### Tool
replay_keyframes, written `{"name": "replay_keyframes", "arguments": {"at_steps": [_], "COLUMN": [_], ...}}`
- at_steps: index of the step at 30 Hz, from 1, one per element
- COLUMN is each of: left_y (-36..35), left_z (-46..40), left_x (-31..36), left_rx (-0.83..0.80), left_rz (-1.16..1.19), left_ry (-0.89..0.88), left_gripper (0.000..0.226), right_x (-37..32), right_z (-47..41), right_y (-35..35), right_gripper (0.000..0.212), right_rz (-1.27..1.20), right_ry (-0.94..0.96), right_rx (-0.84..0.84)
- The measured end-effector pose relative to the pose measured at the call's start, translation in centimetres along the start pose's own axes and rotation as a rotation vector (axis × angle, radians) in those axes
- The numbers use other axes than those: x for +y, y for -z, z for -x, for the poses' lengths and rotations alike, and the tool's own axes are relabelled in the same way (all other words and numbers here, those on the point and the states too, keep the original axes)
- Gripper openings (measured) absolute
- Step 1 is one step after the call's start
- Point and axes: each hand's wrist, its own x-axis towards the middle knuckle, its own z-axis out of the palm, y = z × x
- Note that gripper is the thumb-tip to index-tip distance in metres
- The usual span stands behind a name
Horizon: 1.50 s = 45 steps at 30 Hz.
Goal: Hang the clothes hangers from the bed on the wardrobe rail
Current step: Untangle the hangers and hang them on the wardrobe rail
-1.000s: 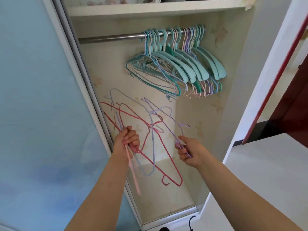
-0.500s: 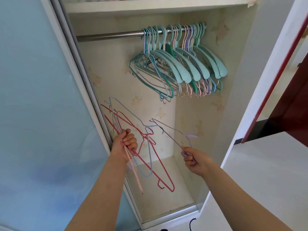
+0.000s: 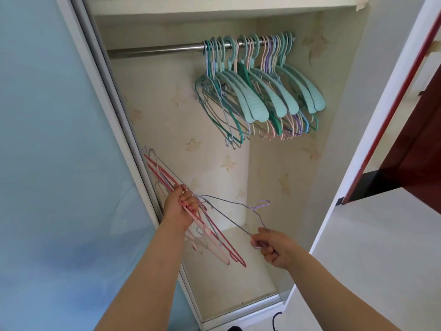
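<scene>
Fingers: the left hand (image 3: 180, 207) is clenched round a bunch of wire hangers (image 3: 216, 237); the right hand (image 3: 272, 247) pinches 1 lilac wire hanger (image 3: 235, 210) at its lower corner, hook pointing away toward the wardrobe's back corner.
Where the hangers are: both lots are low in the open wardrobe, well below the rail (image 3: 155, 49); the lilac hanger's far end lies right beside the left hand's bunch, and I cannot tell whether it is free of it.
Risk, snagging: if the lilac hanger is hooked in the bunch, lifting it could drag others out of the left hand.
Risk, dropping: a 1-corner pinch lets the hanger swing, so the hook may miss the rail.
Risk, crowding: the hung hangers (image 3: 260, 91) are packed to the right; hooking in among them could knock some off. The bare left stretch looks safer.
Count: 2 hands; 1 rail; 1 hanger in the right hand; roughly 4 or 5 in the left, too tangled to count surely; well over 12 hung.
</scene>
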Motion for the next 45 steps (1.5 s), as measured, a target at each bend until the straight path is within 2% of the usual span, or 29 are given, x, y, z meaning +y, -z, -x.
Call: {"name": "replay_keyframes", "arguments": {"at_steps": [3,7,10,13,16,19,22,27,31,35,37,41,45], "left_y": [0.5,1.1,1.1,0.9,0.9,0.8,0.5,-0.1,0.0,-0.2,-0.3,-0.6,-1.0], "left_z": [-0.2,-0.6,-1.1,-1.5,-1.9,-1.8,-1.7,-1.3,-1.1,-1.3,-1.4,-1.4,-1.4], "left_x": [0.0,-0.2,-0.4,-0.8,-1.4,-2.0,-2.0,-2.6,-3.0,-3.4,-3.6,-4.0,-4.0], "left_rx": [0.008,0.060,0.147,0.258,0.376,0.473,0.584,0.492,0.453,0.429,0.407,0.358,0.319], "left_rz": [-0.015,-0.052,-0.115,-0.208,-0.287,-0.380,-0.501,-0.259,-0.243,-0.296,-0.304,-0.323,-0.334], "left_ry": [0.009,0.001,-0.011,-0.025,-0.075,-0.141,-0.147,-0.075,-0.055,-0.110,-0.123,-0.149,-0.167], "left_gripper": [0.038,0.037,0.037,0.028,0.022,0.035,0.052,0.058,0.051,0.045,0.043,0.042,0.044], "right_x": [0.1,0.0,0.2,0.5,0.8,1.0,1.5,3.0,3.7,3.7,3.8,3.4,3.6], "right_z": [0.0,0.6,0.9,1.1,1.5,2.0,2.0,1.9,1.9,1.6,1.3,1.3,1.5], "right_y": [-0.1,-0.7,-1.4,-2.1,-2.7,-2.8,-2.2,-0.6,0.3,0.6,0.6,-0.4,-1.3], "right_gripper": [0.044,0.054,0.063,0.066,0.065,0.063,0.067,0.075,0.074,0.065,0.060,0.054,0.050], "right_rz": [0.078,0.244,0.516,0.794,0.954,1.057,1.303,1.505,1.485,1.380,1.181,0.568,0.466], "right_ry": [0.050,0.150,0.297,0.434,0.513,0.564,0.569,0.484,0.468,0.491,0.490,0.510,0.517], "right_rx": [0.108,0.186,0.296,0.407,0.518,0.610,0.699,0.709,0.715,0.692,0.631,0.443,0.419]}}
